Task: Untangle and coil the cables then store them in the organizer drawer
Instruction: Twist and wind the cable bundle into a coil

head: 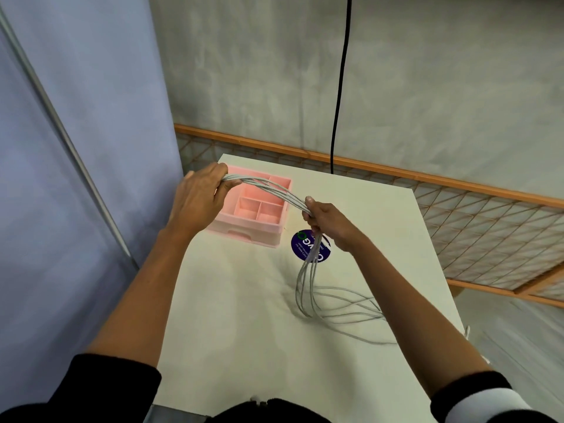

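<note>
Spanning both hands: one bundle of grey cables [297, 203], several strands, held above the white bench [238, 315]. Left hand [200, 199]: fingers curled round one end of the bundle, over the organizer's far left corner. Right hand [331, 222]: fist closed round the bundle just right of the organizer; below it the strands hang and spread in loose loops on the bench. Pink organizer [244, 230]: divided top compartments, at the bench's far left. Round blue sticker [300, 248]: on the bench, crossed by the hanging strands.
</note>
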`<state>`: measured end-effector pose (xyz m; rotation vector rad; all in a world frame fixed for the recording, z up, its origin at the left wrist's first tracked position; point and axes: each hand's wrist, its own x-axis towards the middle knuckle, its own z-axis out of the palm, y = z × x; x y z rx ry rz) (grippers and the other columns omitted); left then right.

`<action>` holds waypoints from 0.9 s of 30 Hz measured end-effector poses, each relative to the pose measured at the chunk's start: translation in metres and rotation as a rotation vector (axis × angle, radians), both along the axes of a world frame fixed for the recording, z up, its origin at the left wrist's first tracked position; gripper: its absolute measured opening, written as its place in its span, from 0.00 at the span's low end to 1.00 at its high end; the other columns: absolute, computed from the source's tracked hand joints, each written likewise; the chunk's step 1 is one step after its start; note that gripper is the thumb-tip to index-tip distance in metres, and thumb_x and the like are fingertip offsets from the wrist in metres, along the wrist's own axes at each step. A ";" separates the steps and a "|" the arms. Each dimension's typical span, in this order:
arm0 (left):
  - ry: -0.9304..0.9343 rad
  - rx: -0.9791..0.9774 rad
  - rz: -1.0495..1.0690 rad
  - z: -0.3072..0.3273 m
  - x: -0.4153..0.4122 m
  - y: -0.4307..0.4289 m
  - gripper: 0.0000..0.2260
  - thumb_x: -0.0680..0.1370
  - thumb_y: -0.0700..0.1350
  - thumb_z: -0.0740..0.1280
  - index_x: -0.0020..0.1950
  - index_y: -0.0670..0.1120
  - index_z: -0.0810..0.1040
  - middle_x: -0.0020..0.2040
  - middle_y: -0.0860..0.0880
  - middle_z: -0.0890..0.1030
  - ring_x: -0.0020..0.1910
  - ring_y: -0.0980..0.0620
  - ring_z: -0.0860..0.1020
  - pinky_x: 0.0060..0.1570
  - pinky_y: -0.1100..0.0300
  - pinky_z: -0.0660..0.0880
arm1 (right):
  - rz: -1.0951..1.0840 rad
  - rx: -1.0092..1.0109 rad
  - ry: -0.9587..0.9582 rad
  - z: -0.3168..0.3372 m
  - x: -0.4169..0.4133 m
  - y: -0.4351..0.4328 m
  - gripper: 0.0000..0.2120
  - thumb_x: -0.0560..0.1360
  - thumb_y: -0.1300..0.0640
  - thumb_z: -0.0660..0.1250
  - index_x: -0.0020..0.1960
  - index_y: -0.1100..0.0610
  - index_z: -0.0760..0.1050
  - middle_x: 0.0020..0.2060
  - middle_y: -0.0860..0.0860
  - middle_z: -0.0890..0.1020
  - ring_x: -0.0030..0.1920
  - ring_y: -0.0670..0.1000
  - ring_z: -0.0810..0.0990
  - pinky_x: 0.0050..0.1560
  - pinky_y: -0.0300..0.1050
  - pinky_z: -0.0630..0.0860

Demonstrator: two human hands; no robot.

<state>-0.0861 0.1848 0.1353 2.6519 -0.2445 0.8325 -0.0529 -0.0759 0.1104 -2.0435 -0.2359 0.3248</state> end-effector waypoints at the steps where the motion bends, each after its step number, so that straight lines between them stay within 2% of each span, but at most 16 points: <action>1: 0.001 -0.001 0.006 0.000 0.000 -0.001 0.13 0.81 0.50 0.59 0.42 0.42 0.68 0.41 0.42 0.77 0.35 0.49 0.63 0.40 0.55 0.59 | -0.096 -0.033 -0.111 -0.005 0.000 0.005 0.23 0.82 0.46 0.50 0.41 0.60 0.72 0.29 0.50 0.69 0.31 0.48 0.67 0.35 0.41 0.68; 3: -0.001 -0.003 0.022 0.000 -0.001 -0.003 0.13 0.81 0.49 0.60 0.42 0.41 0.69 0.42 0.41 0.77 0.35 0.49 0.63 0.39 0.55 0.59 | -0.183 -0.126 -0.279 -0.009 0.001 0.009 0.20 0.83 0.49 0.51 0.45 0.63 0.71 0.30 0.51 0.73 0.31 0.50 0.70 0.36 0.44 0.67; 4: -0.002 0.000 0.029 0.001 -0.001 -0.004 0.13 0.81 0.48 0.61 0.43 0.40 0.70 0.42 0.41 0.78 0.35 0.49 0.63 0.39 0.55 0.59 | -0.172 -0.157 -0.293 -0.008 0.002 0.009 0.19 0.83 0.50 0.52 0.45 0.62 0.71 0.31 0.52 0.75 0.32 0.50 0.72 0.36 0.45 0.67; 8: 0.005 0.024 0.024 0.000 0.001 -0.007 0.13 0.81 0.49 0.60 0.44 0.39 0.72 0.43 0.40 0.78 0.36 0.40 0.72 0.40 0.55 0.61 | -0.062 -0.289 -0.152 0.002 0.006 0.000 0.23 0.82 0.46 0.53 0.36 0.58 0.72 0.30 0.50 0.75 0.30 0.46 0.71 0.37 0.41 0.67; 10: 0.014 0.020 0.024 -0.002 0.004 -0.007 0.13 0.81 0.49 0.60 0.45 0.39 0.72 0.44 0.40 0.78 0.38 0.38 0.75 0.40 0.55 0.61 | -0.067 -0.226 -0.122 0.000 0.007 -0.004 0.25 0.80 0.44 0.57 0.29 0.57 0.71 0.26 0.49 0.73 0.27 0.45 0.69 0.35 0.38 0.66; 12: 0.019 0.016 0.036 -0.004 0.005 -0.007 0.14 0.81 0.50 0.59 0.45 0.40 0.72 0.44 0.41 0.78 0.39 0.38 0.75 0.40 0.56 0.61 | -0.099 -0.155 -0.235 -0.004 0.006 -0.007 0.26 0.79 0.44 0.60 0.29 0.59 0.74 0.22 0.46 0.71 0.24 0.44 0.67 0.33 0.36 0.66; 13: 0.024 0.007 0.043 -0.004 0.005 -0.007 0.14 0.81 0.51 0.59 0.45 0.40 0.72 0.45 0.42 0.78 0.40 0.38 0.75 0.40 0.56 0.60 | -0.096 -0.154 -0.329 -0.007 0.006 -0.009 0.24 0.79 0.46 0.60 0.32 0.60 0.77 0.22 0.46 0.72 0.24 0.44 0.68 0.32 0.38 0.66; 15: 0.044 -0.017 0.040 -0.003 0.006 -0.008 0.15 0.81 0.51 0.58 0.46 0.40 0.72 0.46 0.42 0.79 0.41 0.38 0.75 0.41 0.56 0.60 | -0.053 -0.264 -0.556 -0.011 0.004 -0.012 0.19 0.81 0.47 0.56 0.45 0.59 0.77 0.27 0.51 0.78 0.27 0.48 0.74 0.32 0.45 0.71; 17: 0.056 -0.035 0.027 0.001 0.007 -0.010 0.14 0.81 0.51 0.58 0.46 0.40 0.71 0.47 0.41 0.79 0.42 0.37 0.75 0.41 0.56 0.59 | -0.002 -0.395 -0.741 -0.012 0.000 -0.011 0.21 0.82 0.44 0.49 0.53 0.58 0.74 0.32 0.55 0.80 0.29 0.56 0.76 0.32 0.48 0.73; 20: 0.084 -0.081 0.072 0.008 0.009 -0.005 0.13 0.82 0.51 0.58 0.45 0.42 0.69 0.47 0.39 0.79 0.40 0.38 0.72 0.40 0.55 0.59 | 0.075 -0.522 -0.877 -0.018 -0.002 -0.018 0.26 0.79 0.38 0.46 0.61 0.55 0.71 0.42 0.53 0.83 0.32 0.56 0.79 0.32 0.47 0.77; 22: 0.076 -0.083 0.126 0.012 0.011 0.002 0.14 0.82 0.52 0.59 0.45 0.41 0.70 0.47 0.37 0.79 0.43 0.34 0.74 0.39 0.54 0.60 | 0.102 -0.588 -0.922 -0.026 -0.003 -0.027 0.25 0.80 0.38 0.45 0.60 0.54 0.70 0.43 0.52 0.83 0.32 0.56 0.79 0.29 0.45 0.75; 24: 0.084 -0.060 0.134 0.012 0.010 0.005 0.15 0.81 0.52 0.59 0.45 0.41 0.70 0.48 0.38 0.79 0.44 0.33 0.74 0.39 0.54 0.60 | 0.095 -0.610 -0.907 -0.031 -0.003 -0.034 0.22 0.81 0.41 0.45 0.56 0.56 0.69 0.39 0.51 0.81 0.29 0.54 0.74 0.28 0.43 0.69; 27: 0.105 -0.077 0.121 0.012 0.010 -0.001 0.14 0.82 0.51 0.58 0.47 0.40 0.71 0.49 0.38 0.79 0.45 0.34 0.74 0.40 0.55 0.60 | 0.058 -0.591 -0.733 -0.029 -0.006 -0.033 0.16 0.82 0.47 0.49 0.58 0.58 0.66 0.31 0.51 0.75 0.24 0.50 0.67 0.31 0.42 0.65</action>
